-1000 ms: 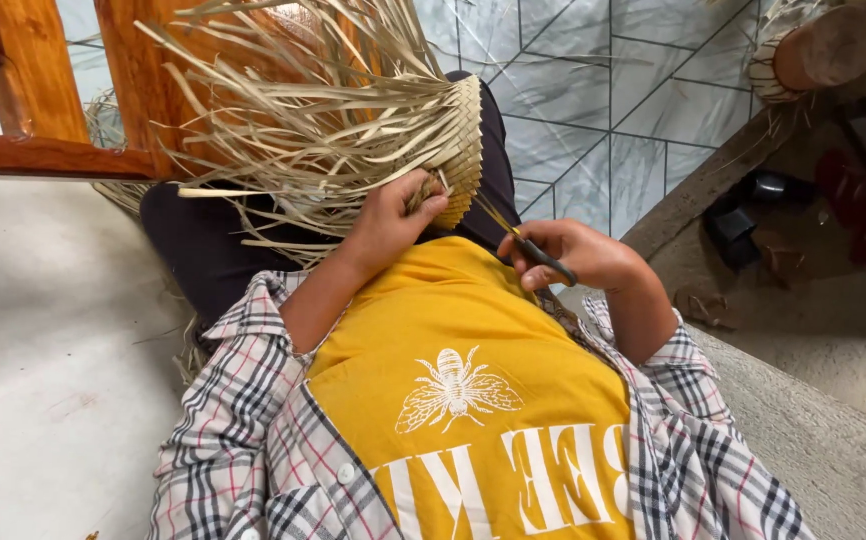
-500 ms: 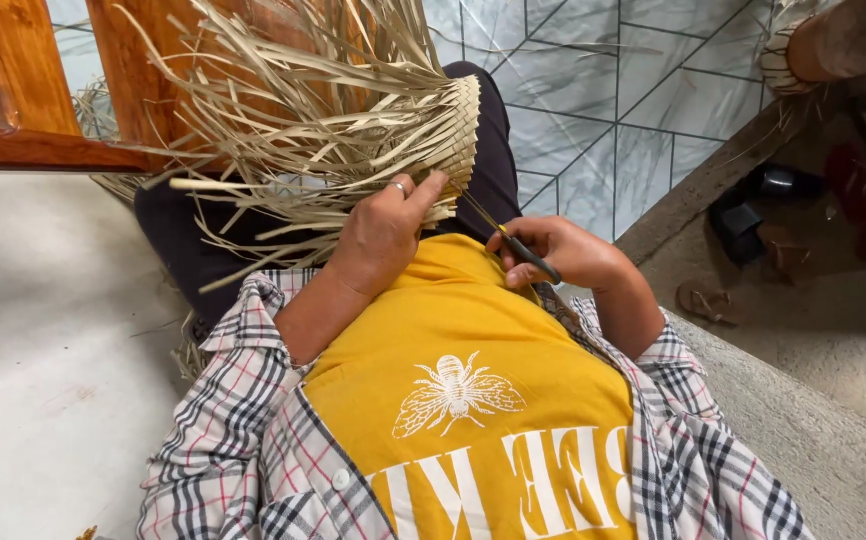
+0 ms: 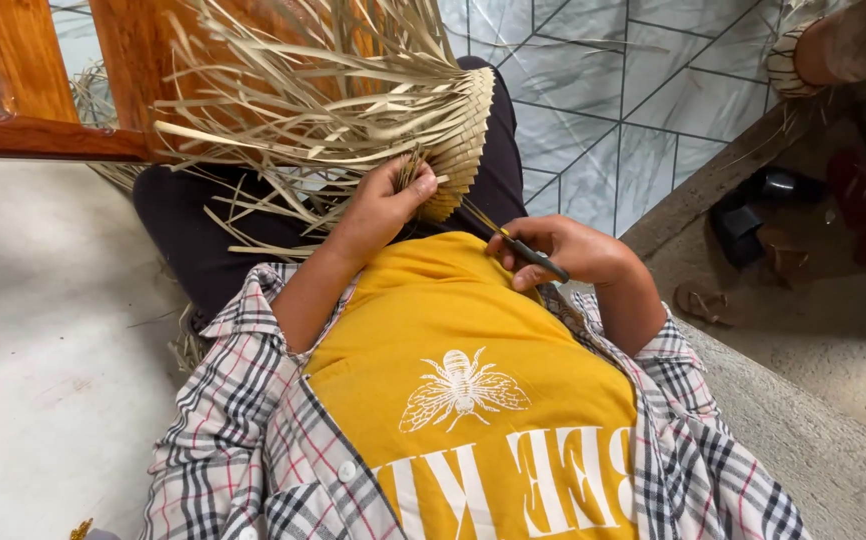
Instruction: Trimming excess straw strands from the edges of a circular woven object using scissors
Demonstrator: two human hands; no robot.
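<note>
- Two bare hands work at a half-woven straw piece (image 3: pixel 353 110) resting on the person's lap, above a yellow shirt (image 3: pixel 463 340); the woven band (image 3: pixel 468 130) curves down the piece's right edge, and loose strips fan out to the left and upward
- The left hand (image 3: pixel 378 205) is clenched on a small bunch of strips at the lower edge of the band, thumb pressed over them
- The right hand (image 3: pixel 563 250) is closed around a thin dark tool (image 3: pixel 528 252), held like a pen; whether it is a blade or a needle cannot be told
- The tool's long axis runs on a diagonal, from lower right by the fingers to upper left; its tip points toward the band, near the left hand but apart from it
- Likely risks: the tip could nick the left thumb if it slides along the strips; dry strips could split or slip from the pinch, loosening the weave; the piece could tilt off the lap, since only one hand steadies it
- A wooden chair frame (image 3: pixel 43 135) stands at left, and tiled floor (image 3: pixel 603 110) lies beyond the knees
</note>
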